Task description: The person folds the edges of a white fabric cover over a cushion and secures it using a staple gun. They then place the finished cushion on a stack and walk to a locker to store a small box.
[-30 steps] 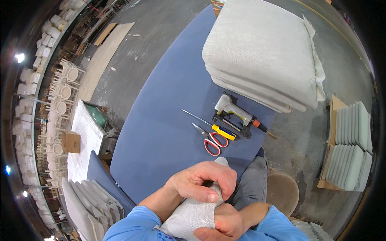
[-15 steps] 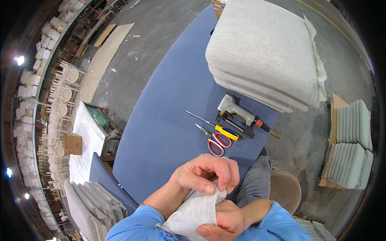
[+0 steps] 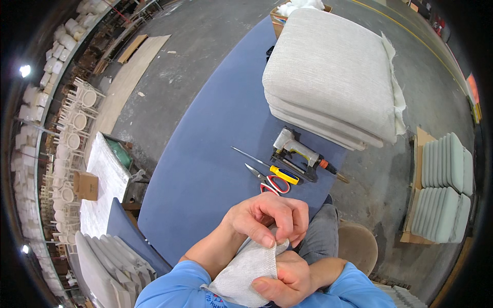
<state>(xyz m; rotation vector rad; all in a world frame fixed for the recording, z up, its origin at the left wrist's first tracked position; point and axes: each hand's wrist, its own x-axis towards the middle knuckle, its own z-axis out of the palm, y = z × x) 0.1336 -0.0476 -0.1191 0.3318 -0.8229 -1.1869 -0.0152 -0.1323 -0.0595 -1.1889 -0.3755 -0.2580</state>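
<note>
A light grey woven fabric piece point(image 3: 240, 274) is gathered close to my chest, over my blue shirt. My left hand point(image 3: 267, 218) pinches its upper edge between thumb and fingers. Below it, my right hand point(image 3: 287, 280) grips the same fabric, thumb outside and the other fingers partly hidden by the cloth. Just beyond my left hand on the blue padded table lie red-and-white-handled scissors point(image 3: 275, 185), a screwdriver with a yellow handle point(image 3: 285, 175) and a staple gun point(image 3: 300, 153).
Grey upholstered cushions point(image 3: 331, 77) are stacked at the table's far right. Behind them stands a box point(image 3: 279, 23) with white stuffing. More cushions stand in rows at right point(image 3: 441, 190) and lower left point(image 3: 105, 267). A beige stool point(image 3: 359, 246) is beside my leg.
The view has shifted slightly, showing more of the box behind the stack. Both hands keep hold of the fabric, with only slight finger movement.
</note>
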